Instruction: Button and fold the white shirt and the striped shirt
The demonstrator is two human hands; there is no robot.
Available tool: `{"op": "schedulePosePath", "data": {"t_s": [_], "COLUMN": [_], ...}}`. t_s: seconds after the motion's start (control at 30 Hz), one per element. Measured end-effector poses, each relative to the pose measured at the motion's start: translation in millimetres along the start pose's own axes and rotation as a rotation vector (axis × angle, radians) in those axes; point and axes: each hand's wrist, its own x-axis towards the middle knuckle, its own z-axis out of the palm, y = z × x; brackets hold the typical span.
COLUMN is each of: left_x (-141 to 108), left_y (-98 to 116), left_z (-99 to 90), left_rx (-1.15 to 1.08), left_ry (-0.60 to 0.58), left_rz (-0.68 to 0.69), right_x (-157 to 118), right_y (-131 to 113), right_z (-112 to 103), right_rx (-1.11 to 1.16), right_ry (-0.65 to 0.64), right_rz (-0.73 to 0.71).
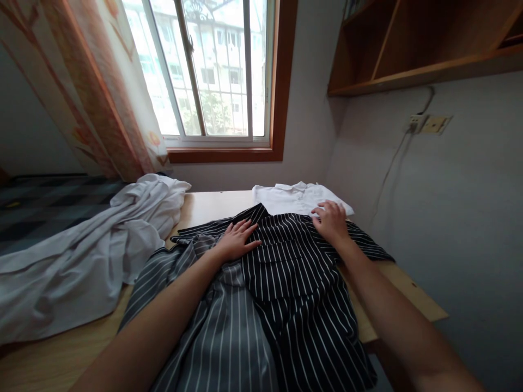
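A black shirt with white stripes [294, 272] lies spread over the table, its collar toward the window and its near end running out of the bottom of the view. The left front is turned back and shows a greyer striped inside. My left hand [237, 240] rests flat near the collar, fingers apart, where the grey inside meets the black front. At the shirt's right shoulder lies my right hand [330, 220], fingers spread and slightly bent, its tips near a folded white shirt [294, 197] behind. Neither hand is closed on the cloth.
Crumpled white clothing [93, 261] lies along the left, reaching over a dark checked surface [49, 201]. The pale wooden table [408, 286] ends at the right near the wall. A curtain [93, 81], a window [216, 71], a shelf [392, 81] and a plugged-in cord [390, 169] surround it.
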Motion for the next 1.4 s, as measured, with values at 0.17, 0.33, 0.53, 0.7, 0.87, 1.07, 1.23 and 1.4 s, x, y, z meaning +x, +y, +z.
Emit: {"op": "schedulePosePath", "data": {"t_s": [0.17,0.33,0.53,0.7,0.87,1.07,1.23,1.4], "left_x": [2.8,3.5,2.2,-1.4,2.7,36.3,68.7,91.7], "left_y": [2.8,11.8,13.3,16.1,21.0,10.4,14.2,26.1], "left_z": [4.0,5.2,4.9,4.8,-8.7,-31.9,-37.8,-36.6], "left_rx": [0.017,0.034,0.021,-0.021,-0.151,-0.109,-0.049,-0.182], "left_ry": [0.025,0.01,0.014,0.063,0.253,0.268,0.206,0.199], "left_rz": [-0.049,-0.156,-0.122,-0.025,-0.039,-0.172,-0.133,-0.135], "right_x": [-7.5,-14.0,-11.4,-6.4,-6.5,-11.4,-12.6,-13.2], "right_y": [-34.2,-32.9,-25.6,-22.5,-27.6,-38.3,-41.9,-43.1], "right_z": [17.1,29.3,22.6,3.7,1.6,13.7,17.0,17.6], "right_rx": [0.276,0.228,0.232,0.222,0.214,0.188,0.203,0.198], "right_ry": [-0.346,-0.518,-0.574,-0.59,-0.506,-0.437,-0.429,-0.467], "right_rz": [-0.261,-0.218,-0.22,-0.248,-0.252,-0.251,-0.259,-0.285]}}
